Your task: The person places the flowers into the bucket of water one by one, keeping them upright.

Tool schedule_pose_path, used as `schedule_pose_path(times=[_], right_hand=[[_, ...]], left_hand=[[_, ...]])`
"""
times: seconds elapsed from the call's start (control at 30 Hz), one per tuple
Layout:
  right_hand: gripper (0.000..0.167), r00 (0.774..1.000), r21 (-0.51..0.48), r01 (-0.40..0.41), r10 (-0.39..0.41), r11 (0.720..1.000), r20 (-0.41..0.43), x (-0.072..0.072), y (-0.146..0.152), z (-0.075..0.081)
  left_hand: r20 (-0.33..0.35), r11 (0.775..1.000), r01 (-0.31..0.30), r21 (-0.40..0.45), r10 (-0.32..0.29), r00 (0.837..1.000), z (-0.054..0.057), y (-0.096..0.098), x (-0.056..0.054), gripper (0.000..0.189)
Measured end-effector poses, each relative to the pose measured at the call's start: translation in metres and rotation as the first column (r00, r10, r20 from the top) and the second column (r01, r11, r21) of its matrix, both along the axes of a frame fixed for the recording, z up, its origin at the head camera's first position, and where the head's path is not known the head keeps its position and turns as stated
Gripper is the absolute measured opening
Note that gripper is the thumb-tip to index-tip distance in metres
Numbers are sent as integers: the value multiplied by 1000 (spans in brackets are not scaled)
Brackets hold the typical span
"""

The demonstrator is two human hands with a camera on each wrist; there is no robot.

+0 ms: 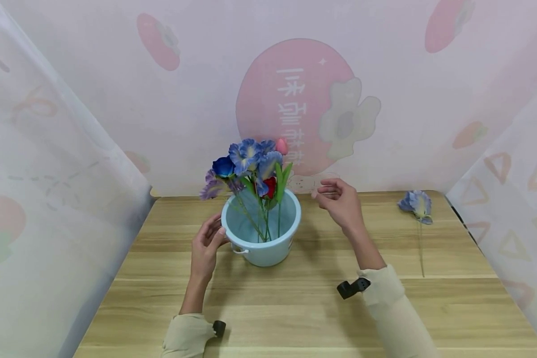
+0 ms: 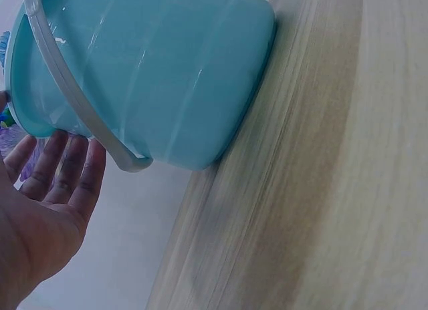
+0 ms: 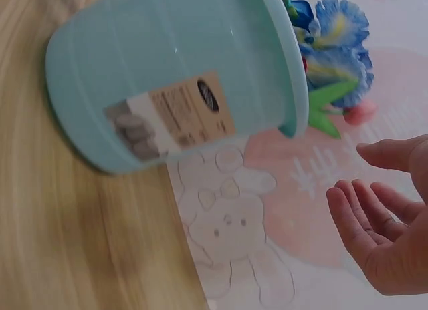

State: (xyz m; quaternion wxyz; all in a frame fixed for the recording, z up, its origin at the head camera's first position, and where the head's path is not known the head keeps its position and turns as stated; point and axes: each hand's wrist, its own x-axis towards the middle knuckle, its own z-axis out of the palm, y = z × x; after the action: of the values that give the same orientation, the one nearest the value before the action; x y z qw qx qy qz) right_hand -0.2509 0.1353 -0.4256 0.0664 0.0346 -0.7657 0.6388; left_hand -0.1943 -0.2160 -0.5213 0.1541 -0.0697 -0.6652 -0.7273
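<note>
A light blue bucket stands upright on the table, with several artificial flowers leaning in it: blue irises, a blue rose, a purple bloom, a red bloom and a pink tulip. At its left side my left hand touches the rim with thumb and fingertips; in the left wrist view the fingers are mostly straight beside the pale handle. My right hand hovers right of the bucket, fingers loosely bent, holding nothing.
Alone on the right of the wooden table lies a blue iris, its stem toward the front. A printed pale cloth hangs behind the table's back edge, with more cloth at both sides. The bucket bears a brown label.
</note>
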Motion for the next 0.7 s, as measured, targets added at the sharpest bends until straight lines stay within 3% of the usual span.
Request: schedule_pose_path(times=[0.3,0.7], right_hand=[[50,997,10,28,-28,1000,71,13,39,-8],[55,993,36,91,-93,995,75,27,89,-18]], left_hand=[[-1,1000,-5,-6,5,1000,-2,-1,-1,44],[-3,1000,-6,-3,6,1000,-2,0,-1,43]])
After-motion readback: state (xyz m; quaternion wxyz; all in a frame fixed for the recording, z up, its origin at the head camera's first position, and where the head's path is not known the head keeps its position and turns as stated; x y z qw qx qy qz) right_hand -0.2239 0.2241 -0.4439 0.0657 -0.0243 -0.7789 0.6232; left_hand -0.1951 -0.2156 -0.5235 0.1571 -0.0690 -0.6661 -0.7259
